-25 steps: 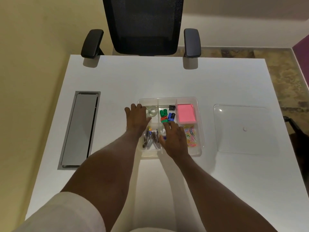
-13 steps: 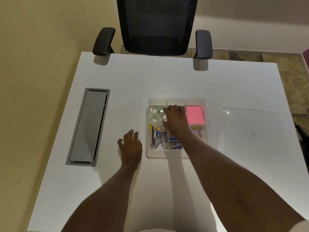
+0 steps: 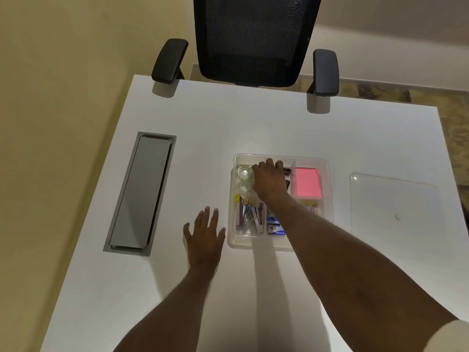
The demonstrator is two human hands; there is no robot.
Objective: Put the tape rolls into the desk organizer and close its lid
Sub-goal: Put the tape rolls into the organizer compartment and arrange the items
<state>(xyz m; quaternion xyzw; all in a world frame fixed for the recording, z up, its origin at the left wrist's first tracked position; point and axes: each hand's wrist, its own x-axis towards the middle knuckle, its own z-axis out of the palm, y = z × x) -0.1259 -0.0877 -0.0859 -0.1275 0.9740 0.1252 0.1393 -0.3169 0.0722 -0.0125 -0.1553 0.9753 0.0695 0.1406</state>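
Left hand (image 3: 204, 231): flat on the white desk (image 3: 253, 123), palm down, fingers spread, holding nothing, just left of the organizer.
Right hand (image 3: 270, 181): reaching into the organizer's far middle area, palm down, fingers curled; grip not discernible.
Desk organizer (image 3: 327, 174): clear, divided tray, uncovered.
Tape rolls (image 3: 244, 172): two clear rolls in the far-left compartment, one behind the other, just beside the right hand.
Lid (image 3: 393, 199): clear, flat on the desk, well apart to the right.
Other contents: pink sticky notes (image 3: 305, 182), staplers (image 3: 250, 217), coloured paper clips (image 3: 313, 208).
Desk edge: grey cable hatch (image 3: 140, 193) left, black office chair (image 3: 253, 39) beyond.
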